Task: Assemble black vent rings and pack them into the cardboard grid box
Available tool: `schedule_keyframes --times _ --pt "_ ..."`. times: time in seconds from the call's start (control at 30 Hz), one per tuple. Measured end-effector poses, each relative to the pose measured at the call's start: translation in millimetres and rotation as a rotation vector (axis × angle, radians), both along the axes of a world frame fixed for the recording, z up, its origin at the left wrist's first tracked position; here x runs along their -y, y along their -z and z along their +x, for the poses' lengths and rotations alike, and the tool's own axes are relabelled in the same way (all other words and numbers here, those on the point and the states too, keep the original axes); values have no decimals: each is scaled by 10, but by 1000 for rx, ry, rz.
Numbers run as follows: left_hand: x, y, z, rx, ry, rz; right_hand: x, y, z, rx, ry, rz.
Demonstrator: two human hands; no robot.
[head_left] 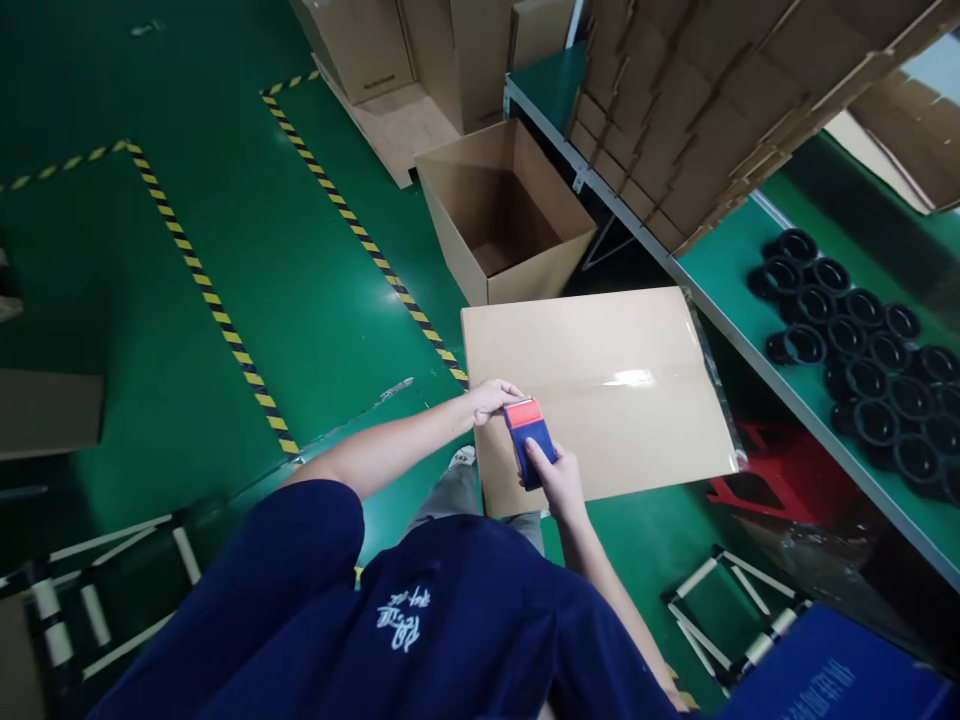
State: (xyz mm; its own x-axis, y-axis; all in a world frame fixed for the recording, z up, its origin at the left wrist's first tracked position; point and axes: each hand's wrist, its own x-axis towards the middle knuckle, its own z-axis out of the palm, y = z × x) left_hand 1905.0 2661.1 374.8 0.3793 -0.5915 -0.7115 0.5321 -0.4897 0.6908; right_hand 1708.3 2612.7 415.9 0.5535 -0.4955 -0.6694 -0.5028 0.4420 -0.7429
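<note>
A blue and red tape dispenser (531, 432) is gripped in my right hand (559, 478), with the thumb lying along its blue body. Close against its red end is my left hand (493, 399), its fingers bent together; what they pinch, if anything, is too small to make out. Both hands are over the near left part of a large closed cardboard box (592, 350). A shiny strip of clear tape (634, 378) runs along the middle of the box top.
An open cardboard box (510, 215) stands just beyond the closed one. On the right, a green-topped bench (720, 245) bears stacked cardboard (675, 100) and several black rings (847, 335). Under it is a red stool (787, 475). Yellow-black tape lines (352, 220) mark the green floor.
</note>
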Motion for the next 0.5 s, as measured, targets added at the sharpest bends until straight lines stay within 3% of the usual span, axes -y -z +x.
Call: schedule_keyframes --times 0.1,0.2,0.27,0.37,0.5 --pt "34 49 948 271 -73 68 -310 -75 147 -62 -39 -24" --pt "158 162 1981 542 -141 147 -604 -123 -113 -169 -116 -101" --pt "227 289 2504 643 -134 197 -797 -138 -293 -206 -132 -131" --pt "295 523 2885 710 -69 243 -1020 -128 -354 -222 -117 -106" --pt "348 816 2883 738 27 270 -1142 -61 -238 -242 -82 -84"
